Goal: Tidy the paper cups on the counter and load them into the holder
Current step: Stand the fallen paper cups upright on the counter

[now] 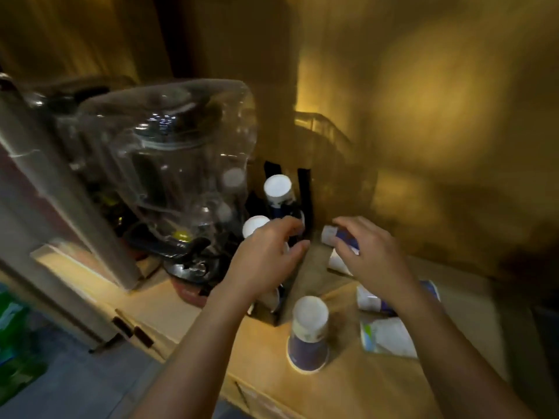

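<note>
A black cup holder (304, 189) stands on the wooden counter (266, 343) against the wall. It holds two inverted blue-and-white paper cup stacks, a tall one (276, 189) and a lower one (254, 225). My left hand (266, 261) hovers over the holder's front with fingers apart and nothing in it. My right hand (369, 252) grips a blue-and-white paper cup (332, 234) lying on its side beside the holder. One cup (308, 334) stands upside down in front. More cups (369, 299) (387, 337) lie tipped on the right. The picture is blurred.
A large clear water dispenser jug (181, 158) stands left of the holder, with a dark tap (196, 249) at its base. The counter's front edge runs diagonally below my arms. Cabinet handles (133, 328) are at the lower left. A wall rises behind.
</note>
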